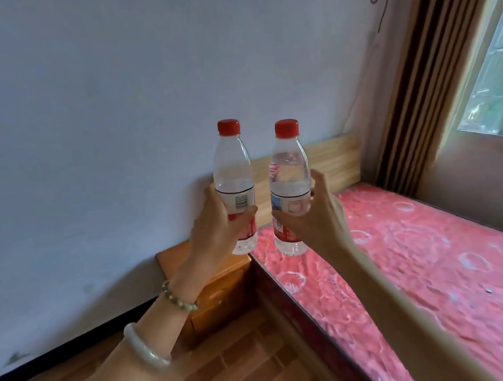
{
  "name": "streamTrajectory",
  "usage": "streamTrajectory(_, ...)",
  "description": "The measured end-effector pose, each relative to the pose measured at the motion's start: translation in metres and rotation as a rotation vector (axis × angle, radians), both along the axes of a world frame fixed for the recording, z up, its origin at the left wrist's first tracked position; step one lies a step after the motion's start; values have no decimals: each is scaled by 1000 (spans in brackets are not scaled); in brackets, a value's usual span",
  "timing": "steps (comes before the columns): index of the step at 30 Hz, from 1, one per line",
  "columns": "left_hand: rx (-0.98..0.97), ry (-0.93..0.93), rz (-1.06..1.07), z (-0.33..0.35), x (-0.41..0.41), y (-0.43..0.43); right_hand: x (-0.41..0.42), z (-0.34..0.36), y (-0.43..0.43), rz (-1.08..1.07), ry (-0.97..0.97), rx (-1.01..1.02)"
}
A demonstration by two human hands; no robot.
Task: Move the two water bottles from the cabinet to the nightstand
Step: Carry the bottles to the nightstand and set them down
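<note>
Bed (425, 253) with red patterned cover fills the right side; I take it as my landmark. Wooden headboard (325, 159) stands at its far end against the pale wall, window and striped curtain beyond the bed's far corner. Nightstand (218, 295), orange wood, sits tight against the bed's left edge at the head end, top partly hidden by my left arm; what shows of it looks bare. No cabinet in view, so I judge the pick-up done and the carry well along. Both bottles are in the air, upright, above the seam where nightstand meets bed, close together but apart. My left hand (217, 230) is wrapped around the label band of the left bottle (235, 188); this one hangs over the nightstand's bed-side edge. My right hand (319, 218) is clasped on the right bottle (290, 188) at the same height; it hangs just over the bed's left edge. Both red caps are on. Left to do, as I judge: lower both and stand them on the nightstand top, the right one needing to shift away from the bed.
</note>
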State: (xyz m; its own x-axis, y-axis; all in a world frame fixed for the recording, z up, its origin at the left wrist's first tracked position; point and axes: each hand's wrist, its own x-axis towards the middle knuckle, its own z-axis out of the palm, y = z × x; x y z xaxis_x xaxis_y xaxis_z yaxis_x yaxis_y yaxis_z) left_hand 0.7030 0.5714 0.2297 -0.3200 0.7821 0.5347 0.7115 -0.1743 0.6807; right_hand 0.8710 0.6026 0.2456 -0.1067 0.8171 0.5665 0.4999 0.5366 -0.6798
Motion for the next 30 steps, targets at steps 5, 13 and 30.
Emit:
streamTrajectory(5, -4, 5, 87, -6, -62, 48, -66, -3, 58, 118, 44, -54)
streamTrajectory(13, -10, 17, 148, -1, -149, 125, -160, -4, 148, 212, 69, -75)
streamTrajectory(30, -50, 99, 344, -56, -275, 283, -306, -62, 347, 396, 39, -180)
